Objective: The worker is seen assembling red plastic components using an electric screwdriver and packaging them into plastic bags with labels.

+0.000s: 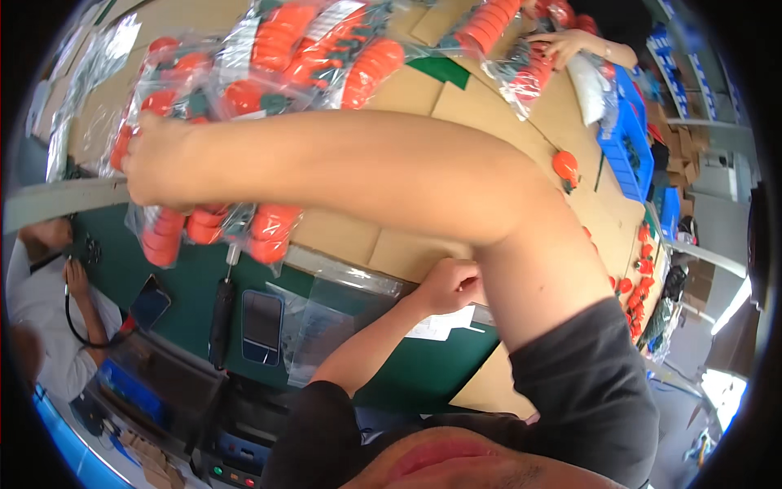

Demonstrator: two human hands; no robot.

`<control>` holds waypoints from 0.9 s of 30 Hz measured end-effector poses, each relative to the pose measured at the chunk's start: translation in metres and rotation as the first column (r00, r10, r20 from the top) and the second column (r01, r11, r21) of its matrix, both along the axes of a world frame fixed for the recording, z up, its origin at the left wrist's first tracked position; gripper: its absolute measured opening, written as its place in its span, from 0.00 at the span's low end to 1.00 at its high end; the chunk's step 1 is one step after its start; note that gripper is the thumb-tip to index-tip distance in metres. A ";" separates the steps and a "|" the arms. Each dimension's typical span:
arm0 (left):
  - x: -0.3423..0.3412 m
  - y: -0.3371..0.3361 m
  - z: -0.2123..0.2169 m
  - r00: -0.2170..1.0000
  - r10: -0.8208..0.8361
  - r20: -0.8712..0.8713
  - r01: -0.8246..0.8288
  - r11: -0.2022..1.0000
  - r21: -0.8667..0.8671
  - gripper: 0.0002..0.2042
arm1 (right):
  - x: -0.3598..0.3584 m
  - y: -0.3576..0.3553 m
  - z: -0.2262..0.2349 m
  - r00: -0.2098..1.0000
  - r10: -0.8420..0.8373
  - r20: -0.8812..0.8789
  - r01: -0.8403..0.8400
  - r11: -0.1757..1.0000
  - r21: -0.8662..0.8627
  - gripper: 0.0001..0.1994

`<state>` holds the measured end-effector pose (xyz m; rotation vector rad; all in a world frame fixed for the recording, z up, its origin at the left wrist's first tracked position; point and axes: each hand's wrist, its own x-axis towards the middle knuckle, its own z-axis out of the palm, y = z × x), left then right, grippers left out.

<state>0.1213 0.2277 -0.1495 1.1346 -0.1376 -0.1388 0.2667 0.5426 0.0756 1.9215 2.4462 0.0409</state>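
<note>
My right arm reaches across the table to the left. My right hand [161, 160] is over clear plastic bags of red-orange, rounded items with green parts [277, 232]; its fingers are hidden and blurred, so its grip does not show. My left hand [453, 285] is at the table's near edge, under my right upper arm, fingers curled in. Anything inside it is hidden. White paper sheets [436, 326] lie just below it. More filled bags [371, 73] are piled beyond my right forearm.
A phone [262, 326], a black umbrella [221, 322] and empty clear bags [326, 326] lie on the green tabletop. Another person's hand [562, 45] touches bags at the far right, near a blue crate [627, 155]. One loose red item [565, 168] lies on cardboard. Another person sits at left.
</note>
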 end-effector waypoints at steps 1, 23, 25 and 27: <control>0.008 0.013 0.026 0.998 -0.006 0.065 -0.004 0.988 0.152 0.08 | 0.022 -0.020 -0.006 0.998 -0.015 -0.061 0.026 0.983 0.184 0.14; 0.008 0.026 0.038 0.999 -0.002 0.052 -0.008 0.983 0.184 0.09 | 0.227 -0.271 -0.128 0.217 -0.810 -0.545 0.973 0.225 0.052 0.54; 0.006 0.027 0.038 0.993 0.014 0.116 -0.041 0.973 0.228 0.09 | 0.242 -0.289 -0.118 0.160 -0.843 -0.513 0.980 0.075 0.184 0.55; 0.005 0.022 0.036 0.992 0.003 0.123 -0.031 0.975 0.222 0.09 | 0.282 -0.324 -0.123 0.029 -0.897 -0.441 0.986 -0.048 0.161 0.56</control>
